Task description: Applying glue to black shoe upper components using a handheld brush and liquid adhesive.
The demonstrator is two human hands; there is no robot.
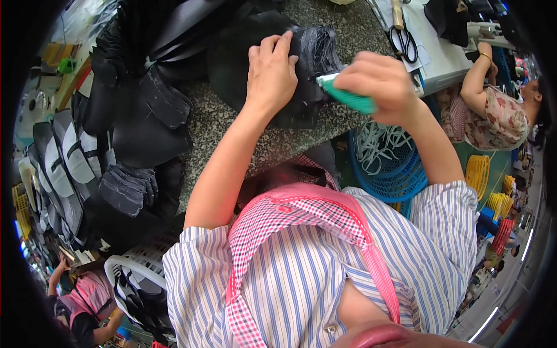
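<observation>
Black sheets (318, 51): left hand (271, 74) palm-down on top, fingers extended; right hand (380, 86) gripping green tool (351, 100).

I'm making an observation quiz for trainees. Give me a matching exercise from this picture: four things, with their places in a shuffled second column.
Things:
1. green-handled tool
2. black-handled scissors
3. pale strips
4. left hand

Places:
A. in the blue basket
B. on the black pieces
C. in the right hand
D. lying unheld, beyond the right hand

Pairs: 1-C, 2-D, 3-A, 4-B.
</observation>
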